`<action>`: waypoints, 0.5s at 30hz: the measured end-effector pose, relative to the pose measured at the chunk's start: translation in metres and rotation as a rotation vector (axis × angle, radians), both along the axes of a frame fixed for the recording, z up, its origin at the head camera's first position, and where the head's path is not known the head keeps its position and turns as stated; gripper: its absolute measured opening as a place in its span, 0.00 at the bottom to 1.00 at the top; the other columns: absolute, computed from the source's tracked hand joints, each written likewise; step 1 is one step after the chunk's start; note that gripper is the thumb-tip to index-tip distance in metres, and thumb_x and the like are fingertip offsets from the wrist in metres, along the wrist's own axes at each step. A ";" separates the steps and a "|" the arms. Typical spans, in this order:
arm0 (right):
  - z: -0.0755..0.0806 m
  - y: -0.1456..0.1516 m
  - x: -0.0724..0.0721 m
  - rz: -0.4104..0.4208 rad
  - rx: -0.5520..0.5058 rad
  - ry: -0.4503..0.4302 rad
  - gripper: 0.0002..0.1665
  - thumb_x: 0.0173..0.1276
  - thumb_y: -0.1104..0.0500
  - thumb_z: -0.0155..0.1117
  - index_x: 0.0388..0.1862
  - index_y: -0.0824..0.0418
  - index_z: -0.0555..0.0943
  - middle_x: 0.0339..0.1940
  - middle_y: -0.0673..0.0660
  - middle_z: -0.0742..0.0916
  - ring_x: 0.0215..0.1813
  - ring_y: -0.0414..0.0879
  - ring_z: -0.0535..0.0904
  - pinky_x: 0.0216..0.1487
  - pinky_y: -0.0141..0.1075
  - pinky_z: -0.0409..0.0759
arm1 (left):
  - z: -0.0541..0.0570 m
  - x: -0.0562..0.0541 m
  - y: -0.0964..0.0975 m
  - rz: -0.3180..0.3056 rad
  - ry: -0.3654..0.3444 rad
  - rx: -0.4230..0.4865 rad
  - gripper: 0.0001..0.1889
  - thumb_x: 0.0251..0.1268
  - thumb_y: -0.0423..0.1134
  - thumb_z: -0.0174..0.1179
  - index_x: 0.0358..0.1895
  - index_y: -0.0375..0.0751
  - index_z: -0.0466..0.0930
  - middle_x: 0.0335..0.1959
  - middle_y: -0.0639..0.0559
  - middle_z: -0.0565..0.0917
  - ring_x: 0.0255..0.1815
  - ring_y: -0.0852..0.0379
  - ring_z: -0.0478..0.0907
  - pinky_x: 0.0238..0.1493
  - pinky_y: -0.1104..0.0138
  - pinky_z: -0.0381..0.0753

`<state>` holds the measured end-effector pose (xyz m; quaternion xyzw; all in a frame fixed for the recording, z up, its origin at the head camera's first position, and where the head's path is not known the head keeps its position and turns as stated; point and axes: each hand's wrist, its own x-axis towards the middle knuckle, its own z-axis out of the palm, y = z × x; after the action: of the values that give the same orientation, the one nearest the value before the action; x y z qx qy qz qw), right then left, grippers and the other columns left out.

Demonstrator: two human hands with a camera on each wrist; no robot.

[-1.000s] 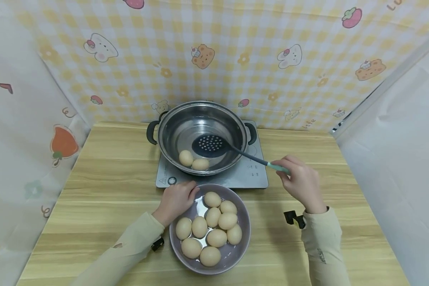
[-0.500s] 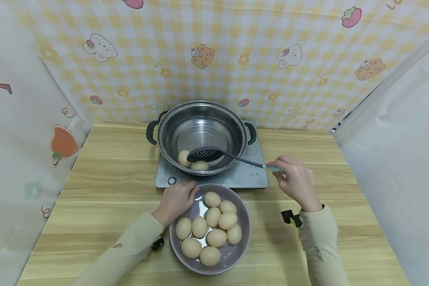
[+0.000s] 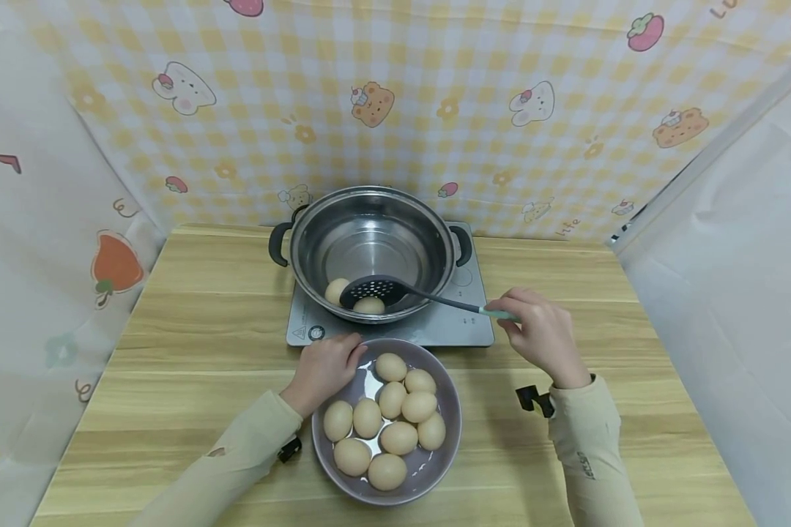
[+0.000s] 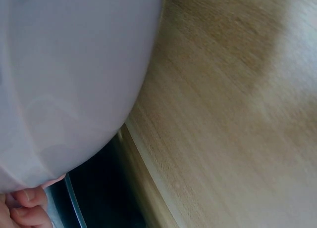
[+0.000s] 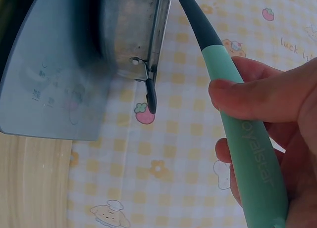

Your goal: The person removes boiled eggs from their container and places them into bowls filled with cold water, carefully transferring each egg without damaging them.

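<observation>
My right hand (image 3: 540,329) grips the green handle of a skimmer (image 5: 242,139), thumb on one side and fingers curled round the other. The skimmer's dark perforated head is low in the steel pot (image 3: 395,212), at its near side. Two eggs lie there: one egg (image 3: 335,290) beside the head's left edge, the other egg (image 3: 370,306) overlapping the head in this view. My left hand (image 3: 326,369) holds the rim of the purple-grey bowl (image 3: 435,476) at its far left. Several eggs (image 3: 398,438) sit in shallow water inside it. In the left wrist view, curled fingertips (image 4: 30,215) show at the bowl.
The pot stands on a flat grey induction cooktop (image 3: 435,333), black handles out to both sides. Behind it hangs a yellow checked cloth (image 3: 435,110). Bowl and cooktop rest close together on the wooden table (image 3: 204,329). White sheets border both sides.
The skimmer head has moved from the pot's middle toward me and slightly left, tilting down to the two eggs. My right hand has shifted left with it; the left hand stays on the bowl.
</observation>
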<state>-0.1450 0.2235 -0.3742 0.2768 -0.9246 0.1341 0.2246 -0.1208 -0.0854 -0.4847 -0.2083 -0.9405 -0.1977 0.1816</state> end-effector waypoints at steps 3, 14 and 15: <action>0.001 0.000 -0.001 0.008 0.006 0.000 0.14 0.44 0.69 0.71 0.29 0.53 0.85 0.27 0.46 0.84 0.20 0.37 0.74 0.16 0.30 0.65 | 0.000 0.000 0.000 0.000 0.000 0.000 0.07 0.59 0.40 0.58 0.24 0.45 0.75 0.17 0.54 0.77 0.15 0.55 0.75 0.13 0.66 0.64; 0.007 0.000 -0.006 0.063 0.061 -0.029 0.15 0.45 0.71 0.68 0.31 0.54 0.84 0.25 0.46 0.82 0.16 0.35 0.67 0.14 0.29 0.59 | 0.001 0.000 0.000 -0.002 -0.007 0.005 0.08 0.58 0.39 0.59 0.24 0.45 0.74 0.16 0.54 0.77 0.14 0.56 0.73 0.13 0.66 0.64; 0.009 -0.001 -0.007 0.062 0.069 -0.039 0.15 0.45 0.71 0.68 0.31 0.54 0.84 0.25 0.46 0.82 0.16 0.35 0.66 0.14 0.29 0.59 | 0.001 0.000 0.000 -0.002 -0.008 0.006 0.07 0.59 0.39 0.58 0.24 0.45 0.75 0.16 0.54 0.77 0.14 0.56 0.73 0.13 0.66 0.64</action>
<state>-0.1517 0.2225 -0.3653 0.3103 -0.9238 0.1145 0.1927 -0.1208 -0.0855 -0.4835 -0.2082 -0.9404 -0.2012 0.1783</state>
